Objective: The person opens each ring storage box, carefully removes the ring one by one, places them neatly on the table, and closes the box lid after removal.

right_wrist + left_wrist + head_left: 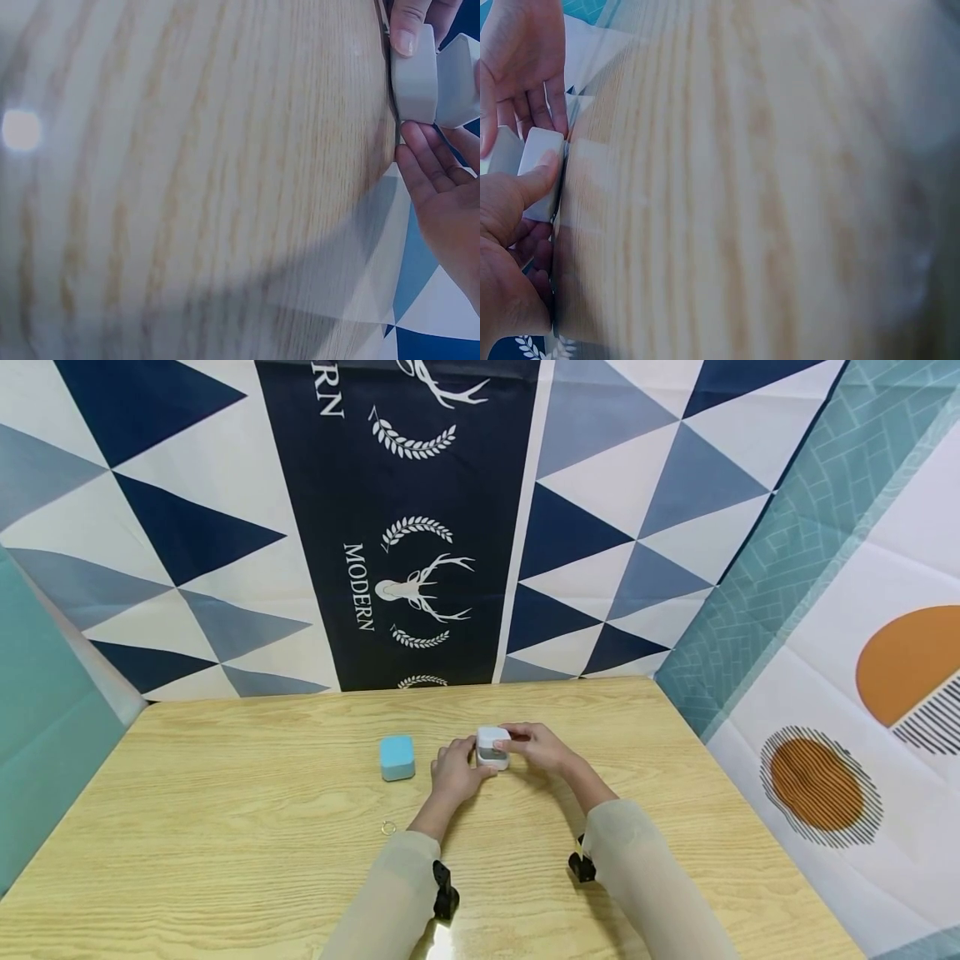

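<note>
A small white ring box (pixel 492 763) stands on the table between both hands, its hinged lid (pixel 492 733) partly raised with a dark gap at the front. My left hand (pixel 453 772) grips the lower part from the left, thumb at the front. From the right, my right hand (pixel 542 749) pinches the lid with thumb and fingers. The tilted lid (pixel 459 79) and the base (pixel 415 79) show apart in the right wrist view. Whatever lies inside the box is hidden. In the left wrist view, my left thumb presses the white base (pixel 536 154).
A light blue box (pixel 397 758) sits left of my left hand. Nearer, by the left forearm, lies a small gold ring (pixel 388 827). The wooden table (pixel 225 827) meets patterned cloth (pixel 420 527) at its back and sides.
</note>
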`<control>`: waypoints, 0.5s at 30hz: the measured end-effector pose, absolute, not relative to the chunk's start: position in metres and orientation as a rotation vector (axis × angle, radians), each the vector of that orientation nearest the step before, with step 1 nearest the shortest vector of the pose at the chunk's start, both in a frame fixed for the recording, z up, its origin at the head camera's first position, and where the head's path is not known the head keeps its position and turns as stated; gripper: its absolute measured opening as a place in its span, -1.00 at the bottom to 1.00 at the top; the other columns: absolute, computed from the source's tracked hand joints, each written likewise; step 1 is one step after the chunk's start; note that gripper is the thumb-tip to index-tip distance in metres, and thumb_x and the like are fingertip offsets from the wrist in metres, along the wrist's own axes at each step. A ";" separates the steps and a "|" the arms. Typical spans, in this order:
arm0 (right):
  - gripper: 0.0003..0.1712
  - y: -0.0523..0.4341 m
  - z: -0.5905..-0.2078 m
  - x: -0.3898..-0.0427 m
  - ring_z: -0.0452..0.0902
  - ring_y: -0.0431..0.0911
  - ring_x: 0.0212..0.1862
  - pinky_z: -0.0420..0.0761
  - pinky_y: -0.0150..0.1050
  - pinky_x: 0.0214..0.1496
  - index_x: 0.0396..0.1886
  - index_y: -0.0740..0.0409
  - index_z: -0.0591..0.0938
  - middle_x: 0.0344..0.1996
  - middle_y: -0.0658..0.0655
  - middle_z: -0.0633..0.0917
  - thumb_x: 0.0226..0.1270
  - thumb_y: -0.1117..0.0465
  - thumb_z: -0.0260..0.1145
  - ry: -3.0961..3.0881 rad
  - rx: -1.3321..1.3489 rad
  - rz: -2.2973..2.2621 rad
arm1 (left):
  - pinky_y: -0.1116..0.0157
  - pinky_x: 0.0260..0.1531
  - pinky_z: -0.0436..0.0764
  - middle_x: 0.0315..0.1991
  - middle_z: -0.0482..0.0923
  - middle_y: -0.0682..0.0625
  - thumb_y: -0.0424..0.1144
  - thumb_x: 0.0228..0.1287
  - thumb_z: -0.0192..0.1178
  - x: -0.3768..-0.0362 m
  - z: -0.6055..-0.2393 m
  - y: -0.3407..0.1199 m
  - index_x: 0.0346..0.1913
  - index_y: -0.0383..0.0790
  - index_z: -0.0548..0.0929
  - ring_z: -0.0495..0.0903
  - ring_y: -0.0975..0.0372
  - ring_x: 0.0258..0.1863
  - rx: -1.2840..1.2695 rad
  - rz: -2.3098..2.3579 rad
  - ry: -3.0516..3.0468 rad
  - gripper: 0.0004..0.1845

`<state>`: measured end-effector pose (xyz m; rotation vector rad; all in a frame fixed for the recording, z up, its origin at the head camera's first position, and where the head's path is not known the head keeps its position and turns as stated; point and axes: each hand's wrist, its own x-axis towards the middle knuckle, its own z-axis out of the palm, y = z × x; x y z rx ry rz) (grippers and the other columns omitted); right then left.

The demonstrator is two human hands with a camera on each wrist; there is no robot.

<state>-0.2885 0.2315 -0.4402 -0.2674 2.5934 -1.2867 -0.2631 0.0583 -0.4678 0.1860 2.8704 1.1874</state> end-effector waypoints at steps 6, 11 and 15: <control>-0.39 0.233 -0.442 -0.290 0.47 0.00 0.12 0.38 -0.01 0.23 0.24 0.22 0.46 0.15 0.22 0.55 0.28 -0.02 0.25 2.579 -0.271 -1.303 | 0.08 -0.02 0.34 0.18 0.48 -0.10 0.03 0.05 0.35 -0.263 -0.467 0.058 0.28 -0.16 0.42 0.41 0.01 0.04 0.190 1.184 2.875 -0.28; -0.38 0.233 -0.442 -0.290 0.47 0.00 0.12 0.38 -0.01 0.24 0.24 0.21 0.46 0.15 0.22 0.55 0.28 -0.02 0.25 2.575 -0.269 -1.300 | 0.07 -0.01 0.33 0.19 0.47 -0.10 0.02 0.05 0.35 -0.263 -0.467 0.058 0.28 -0.16 0.42 0.41 0.00 0.06 0.181 1.185 2.871 -0.28; -0.40 0.230 -0.436 -0.286 0.48 0.01 0.11 0.38 -0.01 0.23 0.24 0.23 0.46 0.15 0.23 0.55 0.29 0.00 0.24 2.581 -0.282 -1.292 | 0.06 0.00 0.33 0.19 0.47 -0.11 0.02 0.05 0.35 -0.262 -0.467 0.058 0.28 -0.17 0.42 0.40 0.00 0.08 0.183 1.181 2.872 -0.28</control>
